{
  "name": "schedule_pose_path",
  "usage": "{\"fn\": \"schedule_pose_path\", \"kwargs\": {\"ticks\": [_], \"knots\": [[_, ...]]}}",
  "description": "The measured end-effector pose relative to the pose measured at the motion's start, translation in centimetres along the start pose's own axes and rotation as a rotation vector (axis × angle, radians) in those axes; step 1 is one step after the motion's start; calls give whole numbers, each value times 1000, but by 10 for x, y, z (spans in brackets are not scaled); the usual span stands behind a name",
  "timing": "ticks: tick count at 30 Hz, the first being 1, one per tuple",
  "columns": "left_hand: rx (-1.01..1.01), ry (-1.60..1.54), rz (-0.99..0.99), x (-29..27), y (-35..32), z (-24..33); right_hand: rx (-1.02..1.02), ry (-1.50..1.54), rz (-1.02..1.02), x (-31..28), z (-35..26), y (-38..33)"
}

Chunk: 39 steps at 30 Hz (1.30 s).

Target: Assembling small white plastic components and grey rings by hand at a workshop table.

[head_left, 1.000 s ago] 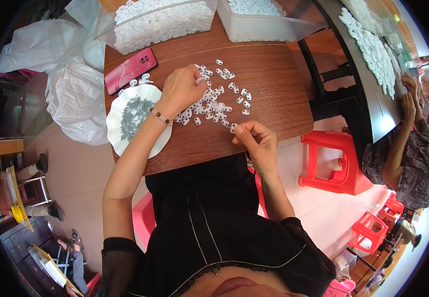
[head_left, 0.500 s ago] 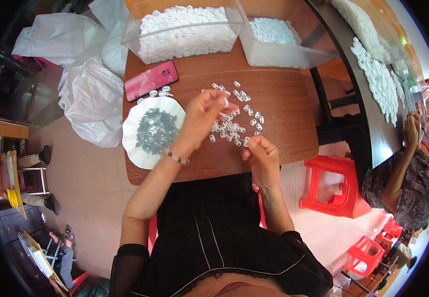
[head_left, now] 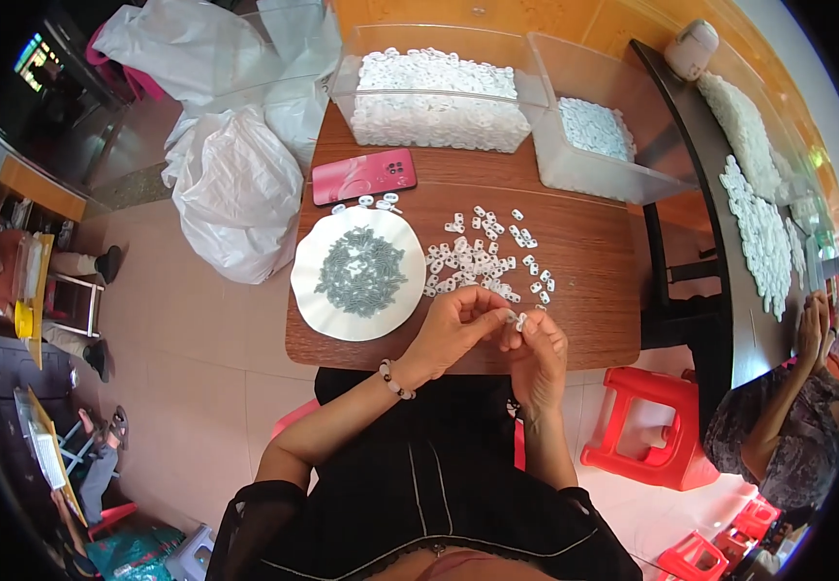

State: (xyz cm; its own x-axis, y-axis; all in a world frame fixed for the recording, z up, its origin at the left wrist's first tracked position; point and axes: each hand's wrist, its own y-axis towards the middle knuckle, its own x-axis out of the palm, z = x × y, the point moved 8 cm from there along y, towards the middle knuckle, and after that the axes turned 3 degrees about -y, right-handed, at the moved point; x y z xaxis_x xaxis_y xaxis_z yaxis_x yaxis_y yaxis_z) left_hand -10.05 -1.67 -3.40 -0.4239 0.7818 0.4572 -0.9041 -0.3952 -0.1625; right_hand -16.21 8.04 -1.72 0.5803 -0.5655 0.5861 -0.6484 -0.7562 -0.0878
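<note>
My left hand (head_left: 460,331) and my right hand (head_left: 539,356) meet fingertip to fingertip over the front edge of the wooden table (head_left: 589,324). Between my right thumb and fingers is a small white plastic piece (head_left: 520,322). The left thumb and index finger are pinched together right beside it, on something tiny and pale that is hard to make out. Just beyond lies a loose pile of white two-holed plastic pieces (head_left: 473,259). To the left, a white scalloped plate (head_left: 309,302) holds many small grey parts (head_left: 361,271).
A pink phone (head_left: 364,177) and several white oval pieces (head_left: 366,200) lie behind the plate. Clear bins (head_left: 439,124) (head_left: 594,174) of white pieces stand at the back. White plastic bags (head_left: 235,194) are at left, a red stool (head_left: 647,426) at right. Another person's hands (head_left: 811,329) rest by a dark table.
My left hand has come from above the pile toward me and met my right hand. The view has shifted, so the table appears farther right and lower.
</note>
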Motion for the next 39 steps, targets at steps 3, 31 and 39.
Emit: {"fn": "schedule_pose_path", "kwargs": {"ticks": [3,31,39], "knots": [[25,58,15,-3,-7,4,32,-56,-6,4,1,-3],[-265,-293,130,-31,-42,-27,76,-299,54,-3,12,-15],[-330,-421,142,-34,-41,-33,39,-396,45,0,12,-15]]}}
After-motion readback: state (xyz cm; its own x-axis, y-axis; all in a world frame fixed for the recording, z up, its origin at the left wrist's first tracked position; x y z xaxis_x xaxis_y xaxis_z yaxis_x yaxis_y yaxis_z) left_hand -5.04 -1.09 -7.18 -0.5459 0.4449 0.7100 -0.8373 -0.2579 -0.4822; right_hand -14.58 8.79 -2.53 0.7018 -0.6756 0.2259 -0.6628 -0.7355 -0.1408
